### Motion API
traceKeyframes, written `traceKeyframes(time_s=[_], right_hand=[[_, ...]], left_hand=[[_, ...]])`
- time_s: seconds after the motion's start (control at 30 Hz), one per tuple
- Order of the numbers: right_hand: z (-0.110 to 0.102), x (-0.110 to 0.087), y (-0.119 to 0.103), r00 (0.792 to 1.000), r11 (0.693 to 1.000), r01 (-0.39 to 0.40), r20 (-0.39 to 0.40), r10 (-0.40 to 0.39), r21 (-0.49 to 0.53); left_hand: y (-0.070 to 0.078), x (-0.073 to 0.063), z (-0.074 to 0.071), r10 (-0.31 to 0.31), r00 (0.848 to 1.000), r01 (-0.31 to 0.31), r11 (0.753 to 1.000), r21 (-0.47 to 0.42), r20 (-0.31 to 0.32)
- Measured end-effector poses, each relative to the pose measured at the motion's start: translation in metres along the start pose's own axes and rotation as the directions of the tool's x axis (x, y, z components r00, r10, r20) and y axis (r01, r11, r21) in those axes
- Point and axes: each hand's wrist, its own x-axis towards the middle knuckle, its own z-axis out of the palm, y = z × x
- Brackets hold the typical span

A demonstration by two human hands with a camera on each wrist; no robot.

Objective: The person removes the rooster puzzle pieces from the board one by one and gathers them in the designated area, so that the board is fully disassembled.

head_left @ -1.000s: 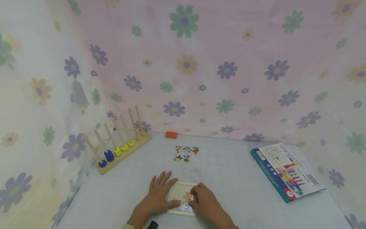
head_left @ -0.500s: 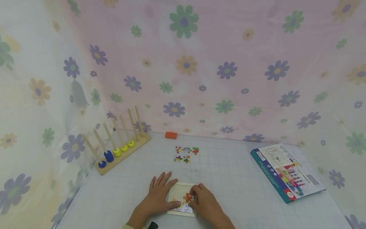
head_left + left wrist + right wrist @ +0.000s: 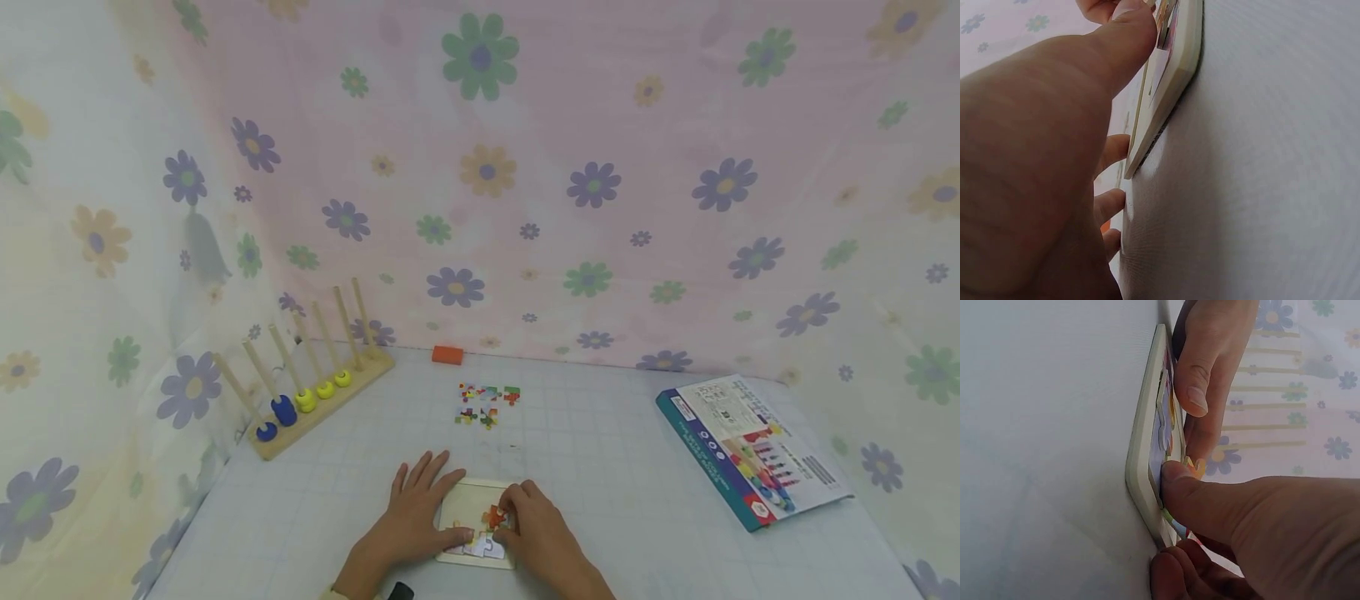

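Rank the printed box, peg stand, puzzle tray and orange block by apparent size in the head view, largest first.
1. Printed box and peg stand: too alike in span to rank
2. Puzzle tray, partly hidden
3. Orange block

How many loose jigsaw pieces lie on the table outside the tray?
5, beyond the tray: far-left piece, far-middle piece and far-right piece in one row; near-left piece and near-right piece in another. Others could be hidden.

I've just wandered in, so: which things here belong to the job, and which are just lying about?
Part of the job, apparently:
shallow tray
orange puzzle piece, in the right fingers
other pieces in and beyond the tray

Just lying about:
peg stand with rings
orange block
printed box or book
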Motion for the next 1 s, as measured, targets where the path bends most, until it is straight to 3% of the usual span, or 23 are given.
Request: traceKeyframes(time_s=[0.37, 0.53, 0.67, 0.77, 1.0], right_hand=[[0.0018, 0.0006, -0.0006, 1.0, 1.0, 0.021, 0.01, -0.021, -0.009], [0.0004, -0.0017, -0.0038, 0.996, 0.988, 0.093, 0.009, -0.093, -0.125], [-0.001, -0.0038, -0.0062, 0.985, 0.951, 0.17, 0.029, -0.168, -0.257], [-0.0022, -0.0047, -0.0056, 0.98, 0.936, 0.198, 0.055, -0.19, -0.292], [-0.0037, -0.0026, 0.002, 0.987, 0.976, 0.138, 0.101, -0.122, -0.171]], left_hand=[[-0.0015, 0.0007, 0.0024, -0.024, 1.0, 0.024, 1.0, 0.006, 0.013], [-0.0028, 0.0009, 0.0035, -0.003, 1.0, 0.003, 1.0, 0.01, -0.003], [-0.0035, 0.0003, 0.004, 0.01, 1.0, -0.01, 1.0, 0.012, -0.012], [-0.0032, 0.0004, 0.0041, 0.007, 1.0, -0.007, 1.0, 0.012, -0.01], [-0.0017, 0.0013, 0.003, -0.011, 1.0, 0.011, 1.0, 0.02, 0.009]])
